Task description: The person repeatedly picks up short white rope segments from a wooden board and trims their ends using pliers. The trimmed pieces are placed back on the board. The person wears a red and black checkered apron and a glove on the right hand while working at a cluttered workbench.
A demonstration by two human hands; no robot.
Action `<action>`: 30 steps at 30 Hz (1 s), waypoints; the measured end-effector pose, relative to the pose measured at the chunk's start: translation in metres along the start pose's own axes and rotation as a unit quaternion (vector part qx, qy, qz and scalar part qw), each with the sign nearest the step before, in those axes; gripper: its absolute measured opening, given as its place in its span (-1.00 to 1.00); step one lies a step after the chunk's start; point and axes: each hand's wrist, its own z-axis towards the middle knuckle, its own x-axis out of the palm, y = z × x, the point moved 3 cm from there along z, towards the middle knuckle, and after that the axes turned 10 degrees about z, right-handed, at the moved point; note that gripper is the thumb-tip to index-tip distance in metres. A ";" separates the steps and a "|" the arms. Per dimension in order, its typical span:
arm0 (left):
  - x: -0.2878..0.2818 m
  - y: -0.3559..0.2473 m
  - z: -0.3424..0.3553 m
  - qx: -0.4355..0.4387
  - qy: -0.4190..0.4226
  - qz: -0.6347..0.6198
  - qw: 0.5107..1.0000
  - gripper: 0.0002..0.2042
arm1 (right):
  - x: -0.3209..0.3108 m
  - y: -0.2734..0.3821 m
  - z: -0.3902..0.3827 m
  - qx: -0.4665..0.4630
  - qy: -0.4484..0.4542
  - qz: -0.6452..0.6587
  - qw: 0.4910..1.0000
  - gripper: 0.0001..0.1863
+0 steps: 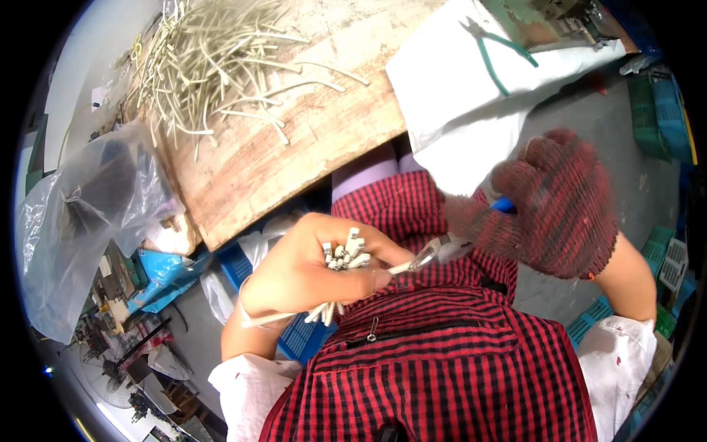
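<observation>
Fingers of the bare left hand (pixel 294 269): thumb and index pinch one cream cord (pixel 400 268), the rest curl round a bundle of cords (pixel 342 259). Bundle sits in the palm, small pale tips bunched up above the thumb, plain ends poking out below the hand, one longer tail pointing left. Right hand (pixel 556 206), in a dark red and black knit glove, is motion-blurred; its fingers are wrapped around pliers (pixel 451 249), a bit of blue handle showing at the glove. Metal nose of the pliers meets the right end of the pinched cord; cannot tell whether the jaws are closed on it. Work is held near, over a red-and-black checked apron (pixel 456 376) with a zipper.

Far left, a wooden desk (pixel 258 184) carries a loose pile of similar cords (pixel 213 66), a few strays reaching right. Far right, a white sheet (pixel 449 96) hangs down beside the bare wood; green-handled cutters (pixel 486 55) lie on it, well apart from the left hand. Left of the desk, a clear plastic bag (pixel 96 199); nearer, a bright blue bag (pixel 169 283). Right edge: green basket (pixel 648 118), blue basket (pixel 669 110). Near left: a fan (pixel 107 379), details unclear.
</observation>
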 end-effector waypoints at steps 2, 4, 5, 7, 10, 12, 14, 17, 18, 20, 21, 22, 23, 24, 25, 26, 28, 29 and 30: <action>0.003 0.013 0.001 0.064 -0.022 -0.056 0.996 -0.74 | 0.007 -0.001 -0.002 0.014 -0.003 0.092 0.996 -0.55; 0.001 0.013 0.004 0.068 0.010 -0.091 0.993 -0.75 | 0.017 0.001 -0.006 0.063 -0.052 0.180 0.980 -0.61; 0.001 0.013 0.005 0.069 0.026 -0.109 0.991 -0.75 | 0.023 0.001 -0.011 0.113 -0.069 0.213 0.968 -0.59; -0.010 0.004 0.007 0.144 -0.015 -0.066 0.987 -0.78 | 0.033 -0.003 -0.019 0.207 -0.107 0.273 0.933 -0.57; -0.044 -0.019 0.049 0.334 -0.289 0.359 0.822 -0.83 | 0.031 0.002 -0.030 0.278 -0.124 0.246 0.920 -0.46; -0.056 -0.042 0.083 0.388 -0.313 0.600 0.626 -0.82 | 0.032 0.003 -0.033 0.298 -0.114 0.281 0.905 -0.45; -0.068 -0.053 0.114 0.309 -0.267 0.753 0.516 -0.78 | 0.031 0.007 -0.032 0.281 -0.094 0.286 0.911 -0.46; -0.089 -0.051 0.135 0.279 -0.227 0.817 0.451 -0.75 | 0.034 0.011 -0.031 0.256 -0.086 0.294 0.917 -0.46; -0.089 -0.055 0.128 0.335 -0.258 0.785 0.453 -0.75 | 0.035 0.011 -0.034 0.268 -0.085 0.313 0.907 -0.46; -0.074 -0.070 0.102 0.462 -0.342 0.677 0.460 -0.86 | 0.043 0.013 -0.042 0.317 -0.126 0.421 0.841 -0.47; -0.065 -0.080 0.081 0.497 -0.383 0.575 0.525 -0.78 | 0.051 0.013 -0.048 0.370 -0.134 0.485 0.781 -0.46; -0.064 -0.083 0.067 0.578 -0.406 0.495 0.505 -0.80 | 0.058 0.013 -0.053 0.417 -0.139 0.544 0.715 -0.45; -0.060 -0.066 0.053 0.546 -0.408 0.325 0.656 -0.83 | 0.064 0.013 -0.055 0.453 -0.139 0.602 0.642 -0.44; -0.040 -0.057 0.034 0.456 -0.350 0.149 0.805 -0.80 | 0.064 0.012 -0.049 0.433 -0.123 0.548 0.705 -0.43; -0.030 -0.041 0.021 0.346 -0.238 0.076 0.905 -0.79 | 0.063 0.013 -0.042 0.411 -0.108 0.489 0.762 -0.42; -0.019 -0.024 0.017 0.320 -0.231 0.043 0.918 -0.80 | 0.060 0.016 -0.030 0.378 -0.090 0.431 0.815 -0.41; -0.002 0.007 0.010 0.229 -0.213 -0.048 0.949 -0.73 | 0.045 0.019 -0.007 0.339 -0.080 0.372 0.861 -0.42; 0.003 0.015 0.005 0.193 -0.205 -0.101 0.954 -0.71 | 0.039 0.021 0.004 0.319 -0.076 0.341 0.881 -0.42; 0.006 0.020 0.002 0.186 -0.192 -0.125 0.955 -0.70 | 0.034 0.021 0.013 0.282 -0.091 0.325 0.898 -0.41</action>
